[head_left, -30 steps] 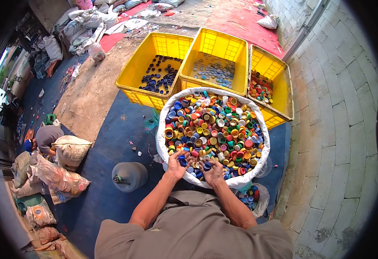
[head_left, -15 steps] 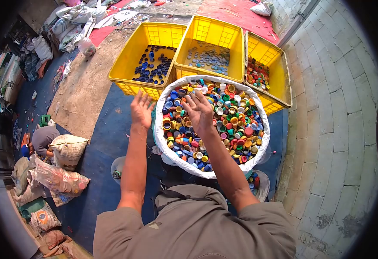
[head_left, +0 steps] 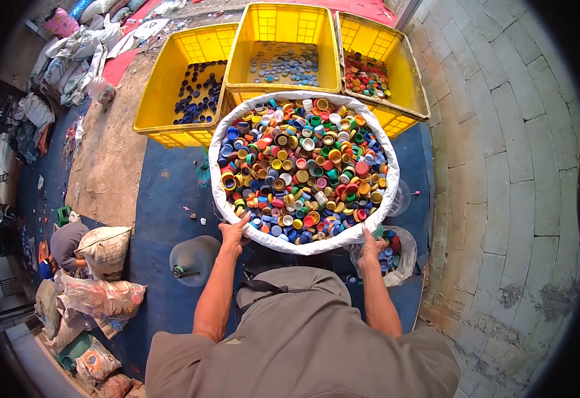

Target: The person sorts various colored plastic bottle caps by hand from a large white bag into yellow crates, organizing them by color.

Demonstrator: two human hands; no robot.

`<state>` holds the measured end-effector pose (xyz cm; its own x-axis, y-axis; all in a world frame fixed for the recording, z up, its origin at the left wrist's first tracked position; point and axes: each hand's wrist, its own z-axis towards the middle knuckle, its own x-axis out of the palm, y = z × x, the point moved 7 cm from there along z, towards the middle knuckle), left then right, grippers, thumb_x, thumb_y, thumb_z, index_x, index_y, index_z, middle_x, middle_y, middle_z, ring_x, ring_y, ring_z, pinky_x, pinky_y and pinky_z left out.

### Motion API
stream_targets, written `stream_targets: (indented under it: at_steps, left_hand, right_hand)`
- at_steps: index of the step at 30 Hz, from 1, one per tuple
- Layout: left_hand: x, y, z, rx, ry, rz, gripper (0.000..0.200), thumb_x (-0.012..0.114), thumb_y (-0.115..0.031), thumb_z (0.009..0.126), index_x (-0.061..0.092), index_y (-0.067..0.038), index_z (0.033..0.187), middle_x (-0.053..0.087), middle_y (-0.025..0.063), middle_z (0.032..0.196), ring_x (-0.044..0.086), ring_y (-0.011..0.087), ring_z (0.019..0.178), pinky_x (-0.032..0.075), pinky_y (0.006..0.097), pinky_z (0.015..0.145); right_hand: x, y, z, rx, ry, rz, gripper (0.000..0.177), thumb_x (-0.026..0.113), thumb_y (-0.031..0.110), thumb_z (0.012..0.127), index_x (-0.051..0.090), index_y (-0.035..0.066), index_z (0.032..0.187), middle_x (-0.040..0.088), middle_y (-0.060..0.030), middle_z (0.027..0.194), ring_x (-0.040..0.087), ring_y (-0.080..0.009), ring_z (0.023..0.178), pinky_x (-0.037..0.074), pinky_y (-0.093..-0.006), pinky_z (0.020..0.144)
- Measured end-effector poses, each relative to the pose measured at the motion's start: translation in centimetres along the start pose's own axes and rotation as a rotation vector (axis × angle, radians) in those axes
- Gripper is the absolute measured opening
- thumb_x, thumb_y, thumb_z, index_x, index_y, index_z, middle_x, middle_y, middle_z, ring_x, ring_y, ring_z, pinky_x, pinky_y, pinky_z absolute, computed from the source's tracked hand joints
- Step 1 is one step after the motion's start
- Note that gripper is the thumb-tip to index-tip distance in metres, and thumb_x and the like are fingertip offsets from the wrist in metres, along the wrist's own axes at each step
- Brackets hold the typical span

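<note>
Fingers of the left hand (head_left: 234, 232) and right hand (head_left: 371, 247) clamp the white rim (head_left: 290, 247) of 1 round container, at its near side. Mixed caps (head_left: 303, 169) fill it, just beside 3 yellow crates (head_left: 179, 83) beyond.

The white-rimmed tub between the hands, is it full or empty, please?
It looks full: bottle caps spread right across the tub to its rim, hiding the bottom.
</note>
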<state>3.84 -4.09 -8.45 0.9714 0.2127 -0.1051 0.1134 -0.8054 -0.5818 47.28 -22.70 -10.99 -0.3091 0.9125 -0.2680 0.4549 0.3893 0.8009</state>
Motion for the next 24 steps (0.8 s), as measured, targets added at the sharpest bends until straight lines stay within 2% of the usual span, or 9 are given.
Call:
stream_targets:
  at_steps: [2, 4, 9, 12, 14, 16, 19, 21, 24]
  left_hand:
    - [0.4, 1.0, -0.3, 0.071, -0.049, -0.052, 0.081, 0.084, -0.015, 0.067, 0.025, -0.002, 0.121, 0.049, 0.0202, 0.113, 0.062, 0.0277, 0.086, 0.057, 0.0452, 0.064]
    - [0.4, 2.5, 0.5, 0.069, -0.087, -0.092, 0.073, 0.079, -0.009, 0.068, 0.027, 0.001, 0.118, 0.051, 0.0192, 0.110, 0.063, 0.0280, 0.085, 0.058, 0.0451, 0.064]
    - [-0.1, 4.1, 2.5, -0.060, -0.082, -0.175, 0.050, 0.067, 0.000, 0.071, 0.040, 0.007, 0.112, 0.056, 0.0176, 0.101, 0.064, 0.0289, 0.081, 0.058, 0.0463, 0.064]
    - [1.0, 3.4, 0.2, -0.087, -0.065, -0.265, 0.033, 0.058, 0.000, 0.074, 0.051, 0.009, 0.105, 0.059, 0.0173, 0.094, 0.064, 0.0303, 0.077, 0.057, 0.0451, 0.064]
    - [0.8, 3.6, 0.6, -0.022, -0.121, -0.292, 0.035, 0.055, 0.001, 0.074, 0.049, 0.009, 0.108, 0.058, 0.0184, 0.096, 0.064, 0.0313, 0.079, 0.057, 0.0455, 0.066]
    - [0.8, 4.5, 1.6, -0.165, -0.008, -0.513, 0.039, 0.052, 0.001, 0.075, 0.047, 0.007, 0.114, 0.056, 0.0197, 0.102, 0.060, 0.0347, 0.093, 0.051, 0.0525, 0.083]
    - [1.4, 2.8, -1.3, -0.125, 0.335, -0.750, 0.038, 0.051, -0.003, 0.074, 0.049, 0.001, 0.111, 0.057, 0.0158, 0.103, 0.056, 0.0346, 0.101, 0.043, 0.0543, 0.095]
    - [2.3, 1.8, -3.8, -0.189, 0.484, -0.909, 0.034, 0.051, -0.003, 0.071, 0.053, -0.002, 0.105, 0.058, 0.0135, 0.103, 0.055, 0.0336, 0.101, 0.039, 0.0542, 0.099]
    - [3.0, 4.8, -0.4, -0.246, 0.347, -0.845, 0.034, 0.049, -0.008, 0.071, 0.051, -0.003, 0.104, 0.056, 0.0135, 0.103, 0.055, 0.0349, 0.099, 0.038, 0.0535, 0.099]
  right_hand:
    - [2.4, 0.3, -4.7, 0.302, 0.341, -0.043, 0.067, 0.080, 0.033, 0.070, 0.048, 0.004, 0.122, 0.048, -0.0144, 0.124, 0.051, -0.0326, 0.108, 0.041, -0.0604, 0.087]
    - [4.5, 0.6, -8.0, 0.379, 0.391, 0.078, 0.069, 0.082, 0.030, 0.068, 0.050, 0.005, 0.123, 0.048, -0.0138, 0.132, 0.048, -0.0332, 0.116, 0.017, -0.0680, 0.102]
    - [5.1, -4.5, -3.4, 0.444, 0.251, 0.212, 0.059, 0.064, 0.002, 0.067, 0.045, -0.001, 0.123, 0.049, -0.0151, 0.121, 0.053, -0.0315, 0.109, 0.041, -0.0535, 0.096]
    - [4.8, -3.2, -4.3, 0.428, 0.171, 0.241, 0.059, 0.054, -0.003, 0.064, 0.042, -0.003, 0.122, 0.050, -0.0156, 0.114, 0.054, -0.0330, 0.105, 0.048, -0.0467, 0.090]
    - [4.6, -2.0, -5.5, 0.425, 0.162, 0.236, 0.058, 0.049, -0.006, 0.064, 0.042, -0.003, 0.121, 0.049, -0.0161, 0.113, 0.055, -0.0325, 0.103, 0.049, -0.0493, 0.089]
    - [4.6, -1.5, -5.5, 0.453, 0.135, 0.246, 0.055, 0.047, -0.005, 0.064, 0.043, -0.003, 0.119, 0.052, -0.0166, 0.108, 0.056, -0.0323, 0.100, 0.049, -0.0483, 0.090]
    - [3.9, -1.1, -5.4, 0.543, 0.549, 0.393, 0.050, 0.046, -0.003, 0.063, 0.048, -0.003, 0.113, 0.058, -0.0170, 0.097, 0.057, -0.0366, 0.101, 0.044, -0.0524, 0.097]
    - [3.6, -1.5, -5.5, 0.541, 0.646, 0.521, 0.050, 0.046, -0.004, 0.062, 0.048, -0.002, 0.112, 0.057, -0.0178, 0.100, 0.056, -0.0379, 0.102, 0.042, -0.0540, 0.099]
    - [4.3, -4.3, -4.3, 0.619, 0.547, 0.510, 0.051, 0.046, -0.005, 0.063, 0.044, -0.002, 0.114, 0.051, -0.0201, 0.112, 0.053, -0.0406, 0.106, 0.039, -0.0584, 0.099]
